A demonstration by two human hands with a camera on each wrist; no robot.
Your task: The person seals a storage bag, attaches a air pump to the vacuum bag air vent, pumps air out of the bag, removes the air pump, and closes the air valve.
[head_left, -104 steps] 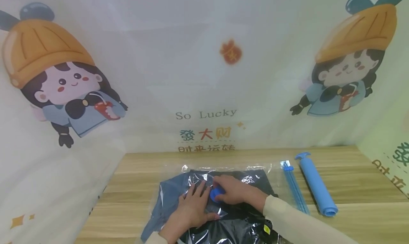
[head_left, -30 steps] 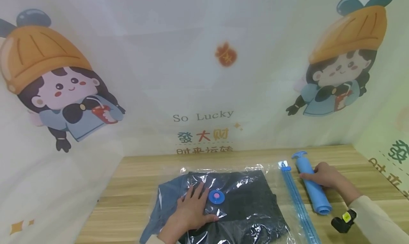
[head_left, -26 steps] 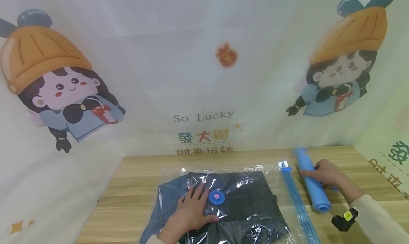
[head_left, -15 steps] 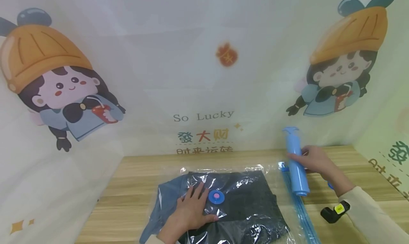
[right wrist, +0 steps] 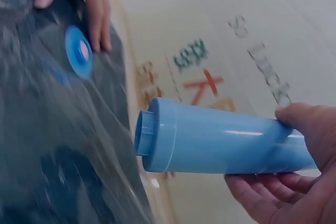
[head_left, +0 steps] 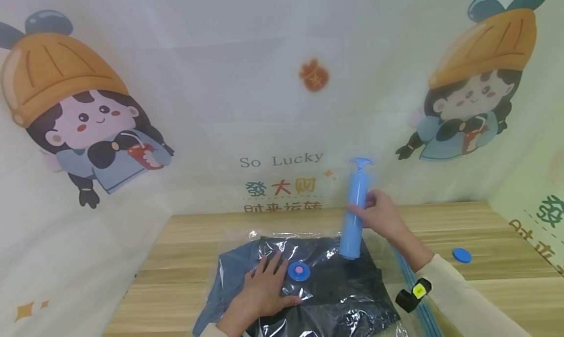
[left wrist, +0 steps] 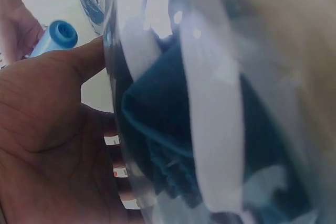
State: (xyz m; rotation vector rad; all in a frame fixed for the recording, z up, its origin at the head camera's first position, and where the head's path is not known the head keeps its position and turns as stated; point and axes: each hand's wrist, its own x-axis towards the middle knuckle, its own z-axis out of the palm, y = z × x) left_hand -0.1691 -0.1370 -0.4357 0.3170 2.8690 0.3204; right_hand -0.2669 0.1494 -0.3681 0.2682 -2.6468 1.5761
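Note:
A clear plastic vacuum storage bag [head_left: 335,278] with dark folded clothing inside lies on the table. On its top sits a round blue valve [head_left: 298,271] with a pink centre. My left hand [head_left: 264,290] rests on the bag with fingers spread, just left of the valve. My right hand [head_left: 383,217] grips a light blue hand pump [head_left: 354,214] around its barrel, raised over the bag's back right part. The pump stands nearly upright, T-handle up. In the right wrist view, the open lower end of the pump [right wrist: 157,135] points toward the bag.
A round blue valve cap [head_left: 461,255] lies on the wooden table [head_left: 493,229] to the right. Along the bag's right side runs a blue zip strip [head_left: 423,307], partly hidden by the right forearm. A printed cloth [head_left: 211,107] hangs behind the table.
My right hand has left the capped valve, picked up the pump from the table's right and carried it left over the bag. The cap now lies on the table; my left hand has stayed.

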